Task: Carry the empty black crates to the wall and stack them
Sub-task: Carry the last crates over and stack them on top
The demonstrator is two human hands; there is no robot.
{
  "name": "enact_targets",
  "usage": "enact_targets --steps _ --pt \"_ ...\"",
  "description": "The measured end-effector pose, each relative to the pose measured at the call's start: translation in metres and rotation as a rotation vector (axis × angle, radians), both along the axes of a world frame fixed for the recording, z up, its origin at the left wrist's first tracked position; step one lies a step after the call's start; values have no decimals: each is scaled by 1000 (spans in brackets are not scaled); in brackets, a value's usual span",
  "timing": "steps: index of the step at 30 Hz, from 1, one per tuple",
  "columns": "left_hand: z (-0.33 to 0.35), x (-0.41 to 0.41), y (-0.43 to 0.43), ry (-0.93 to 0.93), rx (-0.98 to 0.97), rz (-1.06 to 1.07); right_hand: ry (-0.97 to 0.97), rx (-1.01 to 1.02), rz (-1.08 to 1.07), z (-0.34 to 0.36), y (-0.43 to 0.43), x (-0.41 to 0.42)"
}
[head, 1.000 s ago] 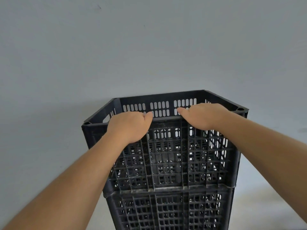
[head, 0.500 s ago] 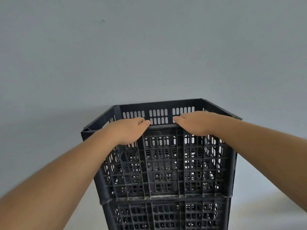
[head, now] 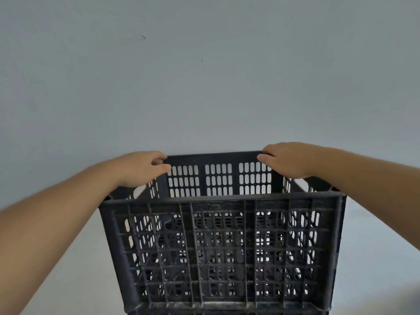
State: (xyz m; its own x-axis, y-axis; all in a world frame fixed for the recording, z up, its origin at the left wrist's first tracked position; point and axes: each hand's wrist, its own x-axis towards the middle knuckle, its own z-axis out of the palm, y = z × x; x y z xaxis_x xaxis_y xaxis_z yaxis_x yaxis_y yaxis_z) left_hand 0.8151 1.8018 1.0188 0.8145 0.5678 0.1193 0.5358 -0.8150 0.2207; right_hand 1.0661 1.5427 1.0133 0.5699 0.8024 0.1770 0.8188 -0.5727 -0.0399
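Observation:
A black slotted crate (head: 222,246) fills the lower middle of the head view, empty, its open top facing up. It sits on another black crate (head: 227,313), of which only a strip shows at the bottom edge. My left hand (head: 141,168) curls over the far left corner of the top crate's rim. My right hand (head: 286,159) curls over the far right corner. Both hands grip the far wall of the crate, close to the pale wall (head: 204,76).
The pale grey wall stands directly behind the crates and fills most of the view. A small dark mark (head: 143,37) is on it high up. A band of floor (head: 375,269) shows at the lower right.
Both hands have left the middle of the near rim and moved apart to the far corners. The crate has turned square to me and looks closer.

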Motion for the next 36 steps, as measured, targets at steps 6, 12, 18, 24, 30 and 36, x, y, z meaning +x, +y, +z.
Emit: enact_targets --steps 6,12,18,24,30,36 --pt "-9 7 57 143 8 -35 49 -135 -85 -6 8 37" --pt "-18 17 93 192 -40 -67 104 -294 -64 -12 9 54" --pt "-39 29 109 110 -125 -153 105 -334 -93 -28 7 74" --pt "-41 32 112 104 -129 -162 119 -343 -94 -28 6 77" --pt "-36 26 105 184 -77 -167 124 -360 -97 -26 2 67" --pt "-21 40 95 380 13 -90 147 -366 -90 -13 13 66"
